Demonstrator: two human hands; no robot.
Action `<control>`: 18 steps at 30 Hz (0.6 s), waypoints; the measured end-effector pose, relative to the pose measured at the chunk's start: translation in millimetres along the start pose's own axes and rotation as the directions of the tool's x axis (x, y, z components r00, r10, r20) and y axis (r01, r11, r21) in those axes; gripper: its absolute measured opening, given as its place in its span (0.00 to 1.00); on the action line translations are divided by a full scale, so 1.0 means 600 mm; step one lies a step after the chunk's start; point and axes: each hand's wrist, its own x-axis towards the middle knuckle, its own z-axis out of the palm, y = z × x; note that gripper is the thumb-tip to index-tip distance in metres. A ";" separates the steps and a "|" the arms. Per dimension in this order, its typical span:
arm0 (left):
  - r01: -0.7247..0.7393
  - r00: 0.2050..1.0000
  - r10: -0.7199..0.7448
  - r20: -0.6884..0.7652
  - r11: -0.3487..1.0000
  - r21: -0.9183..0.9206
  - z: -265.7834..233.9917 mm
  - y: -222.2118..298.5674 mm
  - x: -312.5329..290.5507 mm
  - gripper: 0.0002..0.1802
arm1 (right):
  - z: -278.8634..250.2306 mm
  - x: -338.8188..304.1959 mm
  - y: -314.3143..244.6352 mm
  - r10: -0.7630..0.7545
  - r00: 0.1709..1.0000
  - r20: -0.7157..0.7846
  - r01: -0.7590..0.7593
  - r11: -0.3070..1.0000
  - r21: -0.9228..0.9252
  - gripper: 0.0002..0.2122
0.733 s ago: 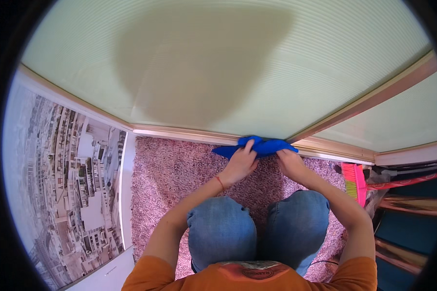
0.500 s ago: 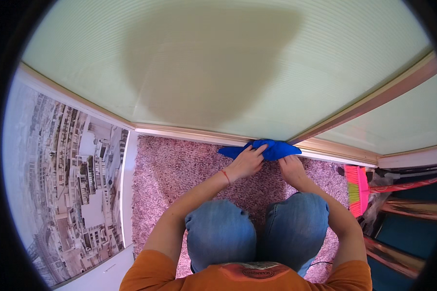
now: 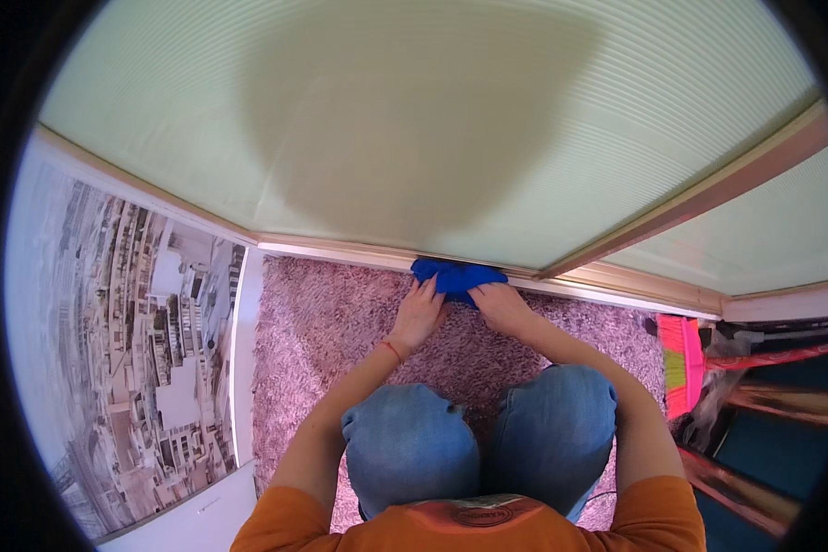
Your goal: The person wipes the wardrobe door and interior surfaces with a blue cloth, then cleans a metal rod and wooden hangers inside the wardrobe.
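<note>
A crumpled blue cloth (image 3: 453, 279) lies against the bottom rail (image 3: 350, 251) of a pale sliding door. My left hand (image 3: 419, 311) presses its fingers onto the cloth's left part. From the other side my right hand (image 3: 500, 305) grips the cloth's right part, with its fingertips partly hidden in the folds. Both forearms reach forward past my bent knees in blue jeans. Below the cloth spreads a pinkish-purple shaggy rug (image 3: 322, 322).
The ribbed pale door panel (image 3: 414, 120) rises ahead, with a wooden upright (image 3: 690, 202) to its right. A pink and yellow-green broom head (image 3: 681, 366) stands at right, beside dark shelving (image 3: 773, 451). On the left is a cabinet front with a city picture (image 3: 156, 368).
Both hands and the blue cloth have slid left along the door's bottom rail. The cloth now looks more bunched up between my hands.
</note>
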 end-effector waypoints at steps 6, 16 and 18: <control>-0.080 0.982 0.069 0.178 0.995 0.054 0.018 0.062 0.039 0.24 | 0.001 -0.088 0.020 0.187 0.981 -0.046 -0.189 0.981 -0.044 0.13; -0.324 0.942 0.323 0.094 0.946 -0.005 0.073 0.098 0.097 0.33 | -0.026 -0.208 0.037 0.288 0.932 -0.222 -0.344 0.895 -0.284 0.18; -0.287 0.956 0.278 0.089 0.952 0.104 0.065 0.081 0.078 0.30 | -0.015 -0.187 0.038 0.164 0.974 -0.156 -0.204 0.935 -0.291 0.18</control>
